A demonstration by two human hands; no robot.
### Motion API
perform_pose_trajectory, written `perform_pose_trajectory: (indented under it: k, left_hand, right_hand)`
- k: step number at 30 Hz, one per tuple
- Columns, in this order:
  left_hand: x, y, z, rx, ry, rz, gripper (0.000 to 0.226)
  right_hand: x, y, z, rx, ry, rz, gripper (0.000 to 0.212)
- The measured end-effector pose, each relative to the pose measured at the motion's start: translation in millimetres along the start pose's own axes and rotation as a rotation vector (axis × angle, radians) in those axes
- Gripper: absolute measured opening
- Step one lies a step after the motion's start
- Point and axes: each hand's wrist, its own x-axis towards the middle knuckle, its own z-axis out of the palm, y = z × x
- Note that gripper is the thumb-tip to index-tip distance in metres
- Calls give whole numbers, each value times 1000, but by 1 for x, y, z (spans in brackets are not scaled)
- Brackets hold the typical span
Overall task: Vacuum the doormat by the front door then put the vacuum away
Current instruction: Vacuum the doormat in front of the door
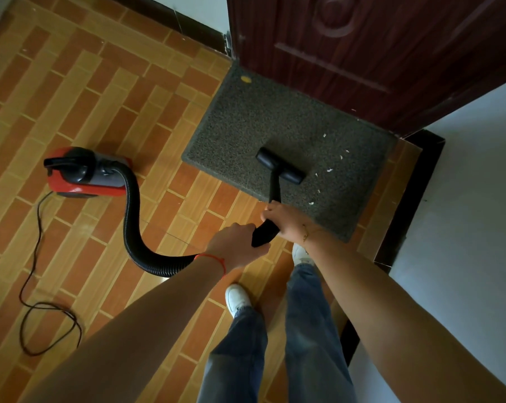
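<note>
A dark grey doormat lies on the tiled floor in front of a dark brown door. Several white scraps dot its right side, and a yellow speck sits near its far left corner. The black vacuum nozzle rests on the mat near its front edge. Its black wand runs back to me. My right hand grips the wand higher up. My left hand holds the wand's lower end where the ribbed black hose joins. The hose curves to the red and grey vacuum body on the floor at left.
A thin black power cord trails from the vacuum body and loops on the orange tiles at lower left. White walls with dark skirting stand to the right of the mat. My feet in white shoes stand just behind the mat.
</note>
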Motion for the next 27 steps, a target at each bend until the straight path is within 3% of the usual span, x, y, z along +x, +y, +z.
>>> perform_pose_trajectory:
  k: [19, 27]
  left_hand:
    - [146, 136, -91, -16, 110, -1, 27]
    - [190, 164, -120, 0, 124, -3, 31]
  right_hand:
    - [28, 190, -113, 10, 28, -21, 18]
    - [41, 236, -152, -18, 9, -28, 18]
